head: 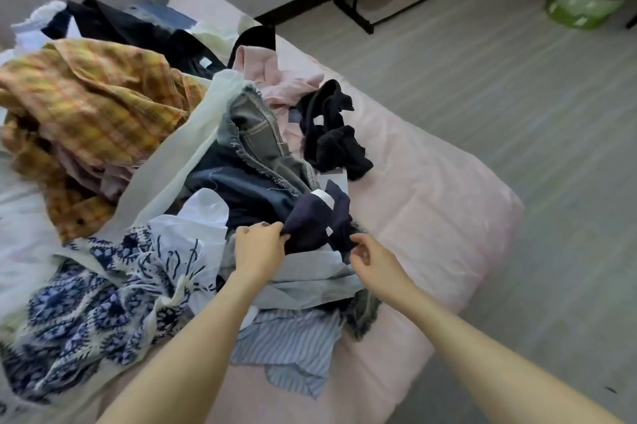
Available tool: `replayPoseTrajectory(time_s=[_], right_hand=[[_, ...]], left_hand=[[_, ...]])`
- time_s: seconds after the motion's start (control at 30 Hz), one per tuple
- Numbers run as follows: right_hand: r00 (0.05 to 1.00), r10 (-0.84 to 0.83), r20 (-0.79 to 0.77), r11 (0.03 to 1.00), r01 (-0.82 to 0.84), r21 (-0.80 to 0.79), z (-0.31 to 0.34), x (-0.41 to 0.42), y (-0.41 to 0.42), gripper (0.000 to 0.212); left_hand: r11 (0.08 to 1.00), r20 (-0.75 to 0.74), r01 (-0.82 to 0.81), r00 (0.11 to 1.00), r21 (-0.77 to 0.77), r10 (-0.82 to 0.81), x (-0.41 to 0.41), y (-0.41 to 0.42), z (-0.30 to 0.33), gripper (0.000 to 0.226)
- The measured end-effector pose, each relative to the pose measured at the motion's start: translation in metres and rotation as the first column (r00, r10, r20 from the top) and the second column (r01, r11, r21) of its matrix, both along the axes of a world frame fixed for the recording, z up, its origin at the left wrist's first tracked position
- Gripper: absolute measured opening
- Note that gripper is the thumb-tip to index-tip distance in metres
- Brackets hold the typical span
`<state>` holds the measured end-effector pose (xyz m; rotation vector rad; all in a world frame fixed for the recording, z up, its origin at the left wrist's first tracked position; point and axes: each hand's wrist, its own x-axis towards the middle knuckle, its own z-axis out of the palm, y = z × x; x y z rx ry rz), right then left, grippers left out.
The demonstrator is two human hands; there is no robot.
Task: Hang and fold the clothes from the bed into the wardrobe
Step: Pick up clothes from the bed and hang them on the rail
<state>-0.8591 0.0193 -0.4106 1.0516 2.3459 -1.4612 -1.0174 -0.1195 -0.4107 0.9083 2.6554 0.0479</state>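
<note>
Left hand (260,247) is pinching the edge of a small navy garment (319,220), fingers and thumb curled onto the cloth. Right hand (370,256) is sitting just beside the same garment's other edge, fingers loosely curled; cannot tell whether it is actually gripping cloth or only touching it.

The navy garment is lying on top of the pile at the near side of the bed (431,203), partly over a pale blue-grey shirt (310,282) and just beside frayed denim (262,144). Further out: striped shirt (293,341) below, blue-and-white patterned fabric (103,292) to the left, yellow plaid cloth (89,103) and a black garment (331,134) beyond.

Risks, as I'm judging them:
- One-sided grip: lifting now is likely dragging the piece crooked, or it slips out.
- Pile is tangled; the denim's loose threads or the shirt underneath may be catching and coming up with it, spilling things off the bed edge onto the floor (517,96).
- Wardrobe is not showing in view, so carry path is unknown.

Labels: white tags are showing on the navy garment and the black one. No text is readable on any.
</note>
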Motion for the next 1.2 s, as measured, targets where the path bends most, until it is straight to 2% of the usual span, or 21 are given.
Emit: replayPoseTrajectory(time_s=[0.1,0.2,0.27,0.33,0.43,0.5,0.6,0.67,0.73,0.8,0.87,0.9,1.03,1.07,1.13,1.17,1.2], right_hand=[[0.994,-0.006,-0.11,0.992,-0.008,-0.126,0.004,-0.016,-0.002,0.068],[0.959,0.048,-0.28,0.954,-0.127,-0.272,0.017,-0.035,-0.001,0.09],[0.934,0.107,-0.34,0.924,-0.219,-0.312,0.028,-0.048,-0.003,0.079],[0.923,0.159,-0.35,0.921,-0.266,-0.284,0.042,-0.06,-0.009,0.048],[0.907,0.121,-0.403,0.975,-0.185,-0.122,0.073,-0.075,-0.01,0.017],[0.878,0.088,-0.47,0.989,-0.133,-0.064,0.104,-0.08,0.0,0.021],[0.814,-0.054,-0.579,0.981,-0.063,-0.181,0.162,-0.077,0.016,0.023],[0.759,-0.087,-0.646,0.975,-0.07,-0.213,0.201,-0.07,0.025,0.023],[0.699,-0.144,-0.7,0.959,-0.075,-0.273,0.239,-0.059,0.035,0.021],[0.601,-0.262,-0.755,0.93,-0.052,-0.363,0.274,-0.041,0.05,0.02],[0.496,-0.381,-0.78,0.891,-0.03,-0.454,0.302,-0.02,0.066,0.018],[0.447,-0.43,-0.784,0.873,-0.017,-0.488,0.313,-0.007,0.074,0.018],[0.349,-0.582,-0.735,0.802,0.098,-0.589,0.327,0.043,0.096,0.024],[0.336,-0.606,-0.721,0.786,0.117,-0.607,0.329,0.062,0.101,0.026],[0.315,-0.637,-0.704,0.763,0.124,-0.635,0.326,0.095,0.108,0.028],[0.301,-0.645,-0.703,0.757,0.13,-0.64,0.324,0.111,0.112,0.028],[0.27,-0.661,-0.7,0.748,0.155,-0.646,0.324,0.132,0.118,0.027]], left_hand=[[0.926,0.238,-0.046,0.97,0.375,-0.048,0.004,0.009,0.019,0.024],[0.81,0.3,-0.082,0.946,0.58,-0.119,0.003,0.019,0.056,0.025],[0.707,0.33,-0.177,0.94,0.685,-0.084,-0.002,0.024,0.085,0.033],[0.605,0.381,-0.263,0.922,0.751,-0.073,-0.009,0.027,0.114,0.032],[0.477,0.426,-0.338,0.9,0.812,-0.088,-0.016,0.024,0.155,0.024],[0.376,0.428,-0.372,0.9,0.849,-0.075,-0.02,0.022,0.176,0.025],[0.262,0.379,-0.355,0.924,0.897,-0.048,-0.024,0.023,0.201,0.027],[0.267,0.361,-0.325,0.927,0.907,-0.098,-0.022,0.028,0.213,0.021],[0.349,0.387,-0.3,0.897,0.888,-0.213,-0.016,0.036,0.22,0.004],[0.473,0.382,-0.221,0.881,0.853,-0.277,-0.008,0.046,0.224,0.023],[0.525,0.305,-0.102,0.898,0.845,-0.316,0.001,0.059,0.229,0.044],[0.537,0.267,-0.04,0.898,0.843,-0.351,0.007,0.068,0.236,0.047],[0.602,0.171,0.174,0.865,0.78,-0.472,0.041,0.107,0.259,0.024],[0.61,0.197,0.201,0.83,0.766,-0.521,0.058,0.119,0.264,0.026],[0.657,0.382,0.138,0.718,0.742,-0.582,0.09,0.137,0.265,0.037],[0.684,0.473,0.088,0.658,0.725,-0.586,0.108,0.146,0.263,0.037],[0.716,0.523,0.073,0.632,0.695,-0.572,0.13,0.156,0.262,0.027]])
